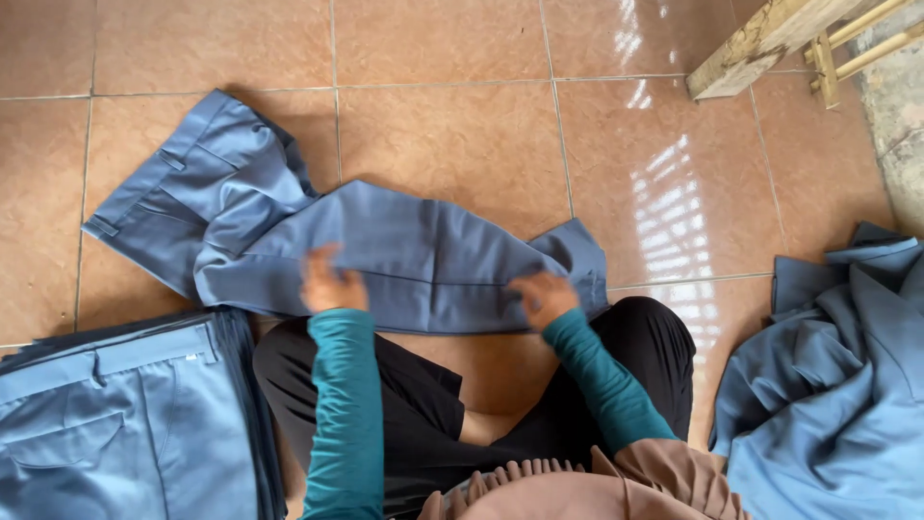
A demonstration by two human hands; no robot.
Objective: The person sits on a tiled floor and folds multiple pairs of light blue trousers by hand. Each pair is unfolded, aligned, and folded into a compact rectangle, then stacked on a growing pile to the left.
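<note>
A pair of trousers [366, 246] is lying spread on the floor [462, 125], and the left hand [330, 284] and right hand [542, 297] are both resting on its near edge. A folded stack [125, 424] is sitting left of the left hand. A loose heap of garments [833, 385] is lying right of the right hand. A wooden frame [770, 43] is standing well beyond the right hand.

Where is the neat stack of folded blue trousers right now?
In the head view, the stack of folded blue trousers lies on the tiled floor at lower left, beside the person's left knee and just below the waistband end of the spread-out trousers.
</note>
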